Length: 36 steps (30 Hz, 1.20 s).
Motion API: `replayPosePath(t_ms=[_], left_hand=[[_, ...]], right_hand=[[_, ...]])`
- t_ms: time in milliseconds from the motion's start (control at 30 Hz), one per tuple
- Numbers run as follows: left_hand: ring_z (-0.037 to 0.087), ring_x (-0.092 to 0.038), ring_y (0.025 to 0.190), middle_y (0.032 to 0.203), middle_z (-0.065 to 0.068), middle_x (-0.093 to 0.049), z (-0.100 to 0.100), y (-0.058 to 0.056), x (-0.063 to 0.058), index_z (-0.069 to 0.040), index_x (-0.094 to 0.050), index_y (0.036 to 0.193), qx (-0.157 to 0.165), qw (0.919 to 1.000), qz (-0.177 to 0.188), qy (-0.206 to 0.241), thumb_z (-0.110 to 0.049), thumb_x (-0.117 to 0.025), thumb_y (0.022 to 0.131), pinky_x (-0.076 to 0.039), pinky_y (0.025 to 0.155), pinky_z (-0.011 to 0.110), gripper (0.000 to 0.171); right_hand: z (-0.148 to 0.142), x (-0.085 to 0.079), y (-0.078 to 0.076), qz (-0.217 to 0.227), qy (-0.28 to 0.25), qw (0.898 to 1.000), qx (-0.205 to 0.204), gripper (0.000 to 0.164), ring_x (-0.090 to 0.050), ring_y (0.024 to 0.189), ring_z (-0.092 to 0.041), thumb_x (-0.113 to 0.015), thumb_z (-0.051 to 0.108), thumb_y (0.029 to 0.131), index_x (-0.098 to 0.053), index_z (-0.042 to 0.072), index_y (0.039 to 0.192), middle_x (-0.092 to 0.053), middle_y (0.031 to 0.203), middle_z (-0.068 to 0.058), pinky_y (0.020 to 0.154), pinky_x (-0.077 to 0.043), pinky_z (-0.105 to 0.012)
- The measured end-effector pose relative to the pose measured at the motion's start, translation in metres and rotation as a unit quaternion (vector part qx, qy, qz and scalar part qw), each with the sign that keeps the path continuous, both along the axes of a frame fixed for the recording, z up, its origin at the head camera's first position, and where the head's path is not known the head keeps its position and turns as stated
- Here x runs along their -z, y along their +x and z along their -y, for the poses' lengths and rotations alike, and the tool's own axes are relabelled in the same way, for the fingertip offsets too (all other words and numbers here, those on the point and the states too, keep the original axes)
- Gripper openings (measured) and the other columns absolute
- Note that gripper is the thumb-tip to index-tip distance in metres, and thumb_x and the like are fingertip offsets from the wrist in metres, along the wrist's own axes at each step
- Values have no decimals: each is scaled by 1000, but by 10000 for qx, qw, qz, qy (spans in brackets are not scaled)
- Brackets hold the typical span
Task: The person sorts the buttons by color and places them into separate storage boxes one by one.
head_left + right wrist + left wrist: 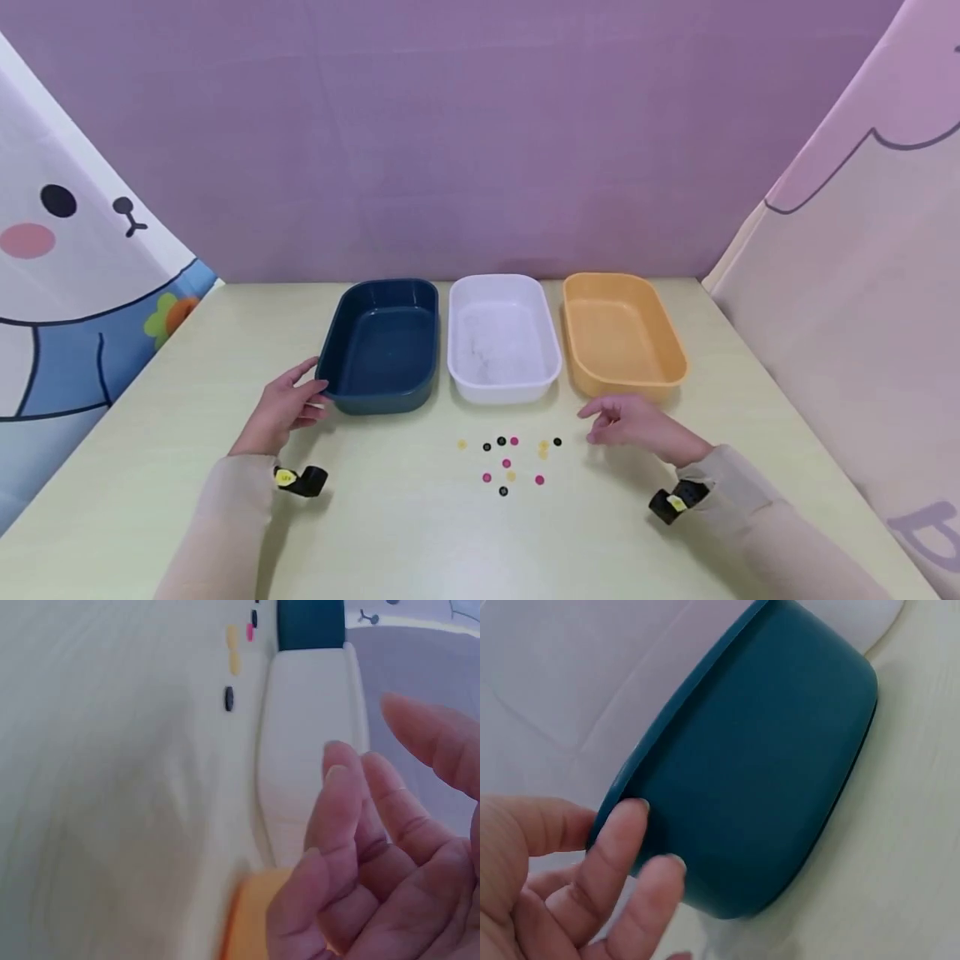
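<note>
My left hand (283,408) is at the near left corner of a dark blue plastic bin (390,403). In the left wrist view, one digit reaches behind the rim of the bin (757,750) while other fingers (622,840) lie along its outer wall, pinching the edge. My right hand (633,427) hovers in front of the yellow-orange bin (626,387), fingers loosely bent and holding nothing. Left of it, small round buttons are scattered on the table, among them a black button (557,442), a pink button (539,480) and a yellow button (461,444).
Between the blue and orange bins stands a white bin (504,392); all three form a row at the back of the pale table (405,533). A purple cloth (480,142) hangs behind them. Printed cloths hang at the left (82,275) and right (855,275).
</note>
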<state>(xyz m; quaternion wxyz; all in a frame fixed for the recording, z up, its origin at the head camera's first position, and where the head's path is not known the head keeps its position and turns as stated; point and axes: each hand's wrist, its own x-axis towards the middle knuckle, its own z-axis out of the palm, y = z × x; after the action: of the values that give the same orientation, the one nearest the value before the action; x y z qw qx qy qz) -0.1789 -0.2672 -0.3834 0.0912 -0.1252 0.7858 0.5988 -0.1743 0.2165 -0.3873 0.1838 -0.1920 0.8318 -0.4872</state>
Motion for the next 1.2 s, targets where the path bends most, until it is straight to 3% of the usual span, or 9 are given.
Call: replayPosePath(t_ms=[133,300,500,667,767,967,1200], left_hand=[[6,-62,55,66,-5,-66,-3,-3,1,-7,-15,154,17,10000,22,78,-14,-46,100,-50,60,24,63],[7,-61,54,66,-5,-65,-5,-3,0,-9,-15,154,-9,10000,80,33,-13,-45,100,-49,60,24,62],[6,-58,51,65,-7,-63,-6,-1,2,-11,-14,155,-84,9998,83,156,-15,-48,99,-49,58,23,65],[9,-54,50,69,-4,-65,-8,-2,4,-11,-16,154,-84,9998,105,-149,-17,-61,95,-48,56,22,75],[10,-52,50,69,-3,-65,-8,-3,3,-8,-17,154,-61,9994,68,-339,-15,-61,95,-47,54,21,74],[9,-50,50,67,-3,-65,-7,-4,-1,-8,-19,153,-136,9991,65,-391,-14,-60,95,-46,54,21,71],[10,-49,50,67,-3,-64,-7,-5,-2,-7,-20,153,-157,9989,96,-423,-13,-59,96,-44,52,21,70]], right_hand=[[14,7,-3,202,229,9995,-92,36,-54,69,-16,-69,5,81,-61,-10,112,-63,76,-2,62,-46,-24],[38,12,-10,71,693,9975,-107,32,-53,68,-15,-74,12,79,-67,-1,108,-62,75,0,64,-44,-28],[69,18,-20,123,700,9965,-429,24,-54,66,-12,-74,7,78,-70,2,101,-63,74,1,64,-44,-29],[90,21,-23,400,687,9954,-529,25,-48,57,-13,-72,-4,75,-71,1,99,-60,74,-1,55,-40,-25],[98,23,-24,488,773,9940,-606,26,-47,56,-12,-72,-6,73,-71,2,98,-60,76,-2,53,-40,-23],[113,25,-31,368,1108,9917,-532,24,-46,60,-12,-76,-1,73,-72,5,96,-57,74,-1,54,-40,-22],[121,21,-32,40,1679,9847,-461,24,-52,70,-14,-77,-4,71,-72,10,89,-61,84,3,64,-45,-25]])
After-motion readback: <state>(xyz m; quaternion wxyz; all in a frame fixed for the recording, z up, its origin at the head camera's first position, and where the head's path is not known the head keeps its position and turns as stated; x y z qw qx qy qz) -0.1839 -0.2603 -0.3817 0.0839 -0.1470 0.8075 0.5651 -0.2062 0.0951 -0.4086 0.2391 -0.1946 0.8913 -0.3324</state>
